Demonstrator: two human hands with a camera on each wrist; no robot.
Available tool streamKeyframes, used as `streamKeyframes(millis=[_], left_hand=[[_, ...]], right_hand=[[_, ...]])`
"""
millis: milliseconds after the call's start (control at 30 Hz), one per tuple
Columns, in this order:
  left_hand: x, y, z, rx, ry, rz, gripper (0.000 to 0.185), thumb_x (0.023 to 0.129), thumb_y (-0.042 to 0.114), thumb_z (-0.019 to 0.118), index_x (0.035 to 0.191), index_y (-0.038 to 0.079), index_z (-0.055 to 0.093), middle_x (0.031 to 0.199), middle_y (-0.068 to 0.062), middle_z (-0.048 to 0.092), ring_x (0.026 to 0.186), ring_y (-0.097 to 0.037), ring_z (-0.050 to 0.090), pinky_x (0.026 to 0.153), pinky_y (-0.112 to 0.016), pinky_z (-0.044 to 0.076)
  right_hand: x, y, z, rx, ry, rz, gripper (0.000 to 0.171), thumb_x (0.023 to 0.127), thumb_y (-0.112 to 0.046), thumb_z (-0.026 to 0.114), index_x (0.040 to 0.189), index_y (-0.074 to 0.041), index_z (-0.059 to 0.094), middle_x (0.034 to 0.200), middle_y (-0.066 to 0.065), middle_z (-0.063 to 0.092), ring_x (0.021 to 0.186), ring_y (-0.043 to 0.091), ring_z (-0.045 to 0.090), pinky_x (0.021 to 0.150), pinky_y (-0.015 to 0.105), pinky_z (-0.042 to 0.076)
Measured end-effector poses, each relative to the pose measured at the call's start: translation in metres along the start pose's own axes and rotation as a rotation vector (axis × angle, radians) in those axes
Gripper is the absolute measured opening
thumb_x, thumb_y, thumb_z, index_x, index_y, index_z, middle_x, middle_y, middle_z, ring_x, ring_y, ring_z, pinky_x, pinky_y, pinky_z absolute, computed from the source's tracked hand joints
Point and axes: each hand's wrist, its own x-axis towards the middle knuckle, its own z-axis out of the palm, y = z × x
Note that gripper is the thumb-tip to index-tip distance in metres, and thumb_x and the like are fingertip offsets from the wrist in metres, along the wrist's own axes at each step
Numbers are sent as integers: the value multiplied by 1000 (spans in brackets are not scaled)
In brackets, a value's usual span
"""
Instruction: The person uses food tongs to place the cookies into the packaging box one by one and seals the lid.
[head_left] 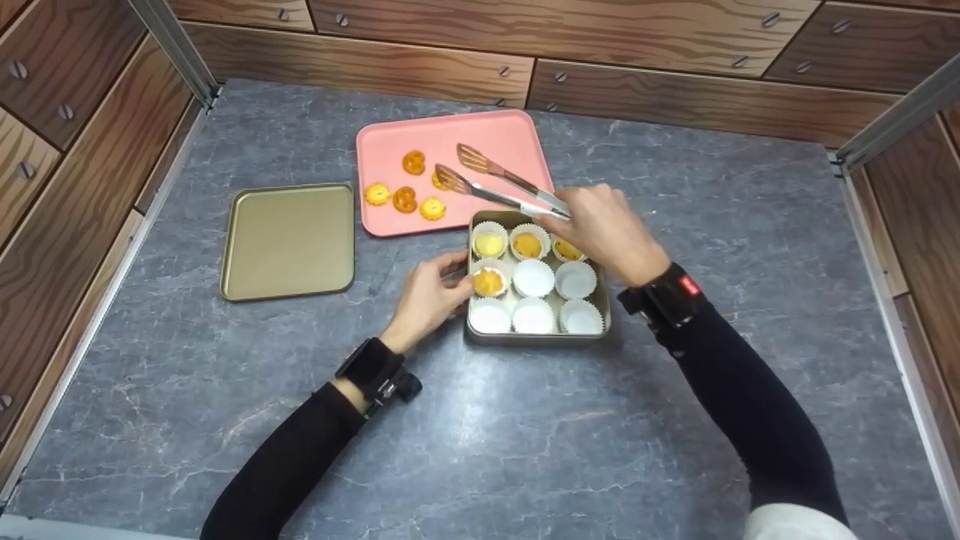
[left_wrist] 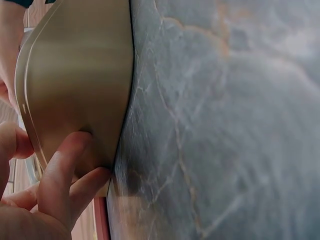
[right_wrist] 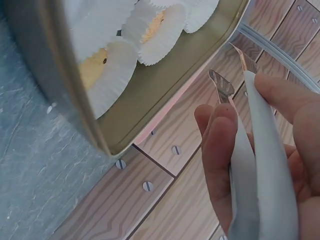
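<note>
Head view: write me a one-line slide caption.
Right hand holds slotted tongs over a pink tray of cookies; left hand touches a tin of paper baking cups.

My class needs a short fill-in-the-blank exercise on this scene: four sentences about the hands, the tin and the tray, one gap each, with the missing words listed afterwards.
1. The left hand touches the tin, while the right hand holds a pair of ____.
2. The tray beyond the tin is ____ in colour.
3. The paper cups in the tin stand in three rows of ____.
4. Of these cups, ____ contain a yellow or orange treat.

Missing words: tongs; pink; three; four.
</note>
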Motion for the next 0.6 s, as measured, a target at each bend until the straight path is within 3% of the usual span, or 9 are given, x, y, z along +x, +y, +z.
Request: streamKeyframes(millis=[167, 600], left_hand=[[-1, 1, 0, -9, -2, -14, 55, 95, 5, 71, 147, 2, 53, 140, -22, 62, 98, -22, 74, 68, -32, 65], [-1, 0, 0, 2, 18, 15, 52, 93, 3, 70, 144, 0, 57, 137, -23, 64, 104, -27, 74, 68, -35, 66]], right_hand=[[12, -6, 5, -25, -26, 29, 40, 98, -34, 72, 112, 3, 72, 75, 10, 66, 55, 21, 58, 44, 31, 50], [32, -22, 6, -118, -25, 27, 41, 97, -39, 73, 95, 3, 72, 71, 12, 64, 57, 26, 59, 47, 35, 52]])
